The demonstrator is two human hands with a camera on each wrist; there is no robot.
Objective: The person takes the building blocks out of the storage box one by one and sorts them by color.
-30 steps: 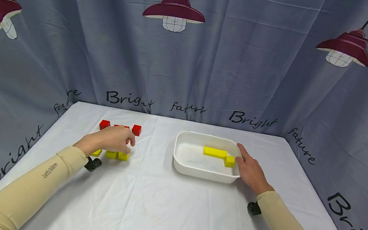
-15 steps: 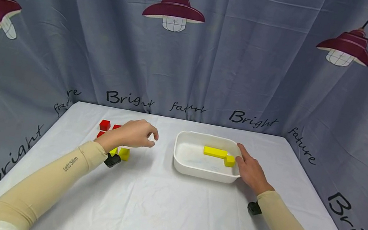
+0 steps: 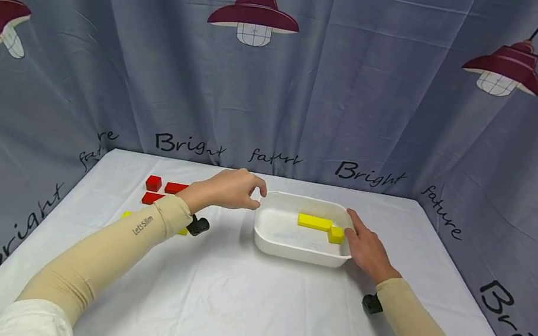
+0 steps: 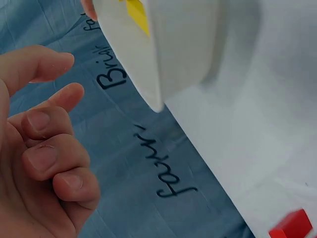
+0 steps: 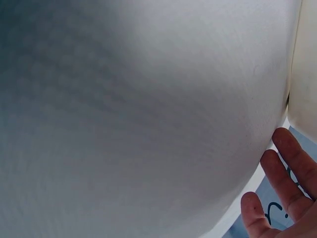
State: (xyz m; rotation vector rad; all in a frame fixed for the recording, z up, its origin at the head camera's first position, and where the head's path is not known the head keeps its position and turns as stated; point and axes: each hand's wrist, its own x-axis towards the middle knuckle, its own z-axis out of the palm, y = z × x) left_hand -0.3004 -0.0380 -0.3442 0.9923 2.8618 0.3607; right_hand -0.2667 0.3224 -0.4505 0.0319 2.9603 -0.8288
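A white plastic tub (image 3: 297, 253) stands right of the table's middle. Inside lie a long yellow block (image 3: 314, 223) and a yellow cube (image 3: 335, 235). At the tub's left end my left hand (image 3: 233, 189) hovers with thumb and forefinger apart. In the left wrist view this hand (image 4: 49, 148) holds nothing; its other fingers are loosely bent, and the tub (image 4: 185, 49) is close by. My right hand (image 3: 367, 251) grips the tub's right end, thumb over the rim. The right wrist view shows fingers (image 5: 285, 183) of that hand low beside the tub (image 5: 304, 74).
At the table's left lie a red cube (image 3: 153, 183) and longer red blocks (image 3: 176, 189). Yellow blocks (image 3: 183, 231) nearer the front are partly hidden by my left sleeve (image 3: 126, 245). A printed curtain (image 3: 280, 104) hangs behind the white tabletop (image 3: 244, 308).
My left hand has moved right, from above the red and yellow blocks to the tub's left end. My right hand and the tub have stayed in place.
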